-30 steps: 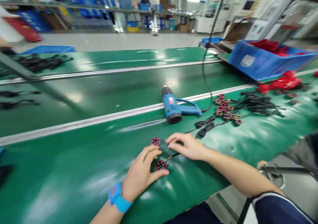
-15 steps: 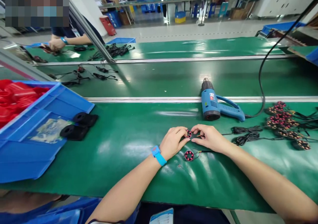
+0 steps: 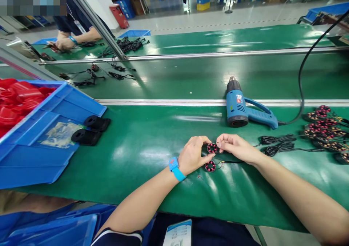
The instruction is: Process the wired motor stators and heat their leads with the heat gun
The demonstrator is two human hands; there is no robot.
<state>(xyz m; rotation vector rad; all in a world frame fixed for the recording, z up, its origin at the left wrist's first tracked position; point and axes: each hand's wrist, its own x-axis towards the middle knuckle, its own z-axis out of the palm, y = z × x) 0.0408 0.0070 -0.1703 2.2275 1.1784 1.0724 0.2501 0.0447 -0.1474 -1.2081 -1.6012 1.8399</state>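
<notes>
Hanging closest to us, a blue-and-white badge [image 3: 178, 234] lies against our dark clothes, with blue plastic trays [image 3: 54, 231] down at the left, below the green table [image 3: 131, 144]. On the table, near our left thumb, lies a second stator [image 3: 207, 166] with red windings; its black cable runs off to the right, below our right wrist.

Just beyond it, our left hand [image 3: 191, 153], wearing a blue wrist strap [image 3: 176, 168], pinches the held stator [image 3: 209, 148] between thumb and forefinger, one on its near side and one on its far side. Our right hand [image 3: 236, 146] meets the ring's right edge, thumb and forefinger pressed together; we cannot tell whether they pinch its thin leads.

To the right we see two coiled black cables [image 3: 280, 144] and a pile of stators [image 3: 323, 129]. At the left stands a blue bin [image 3: 24, 158] of red plastic parts [image 3: 21, 99], with two black parts [image 3: 94, 123] beside it.

Farther on, a blue heat gun [image 3: 237, 106] lies with its nozzle pointing away from us, across a white strip [image 3: 169, 102]. Past that, at the left, a co-worker's hands [image 3: 64, 43] are busy near more black cables [image 3: 132, 45].
</notes>
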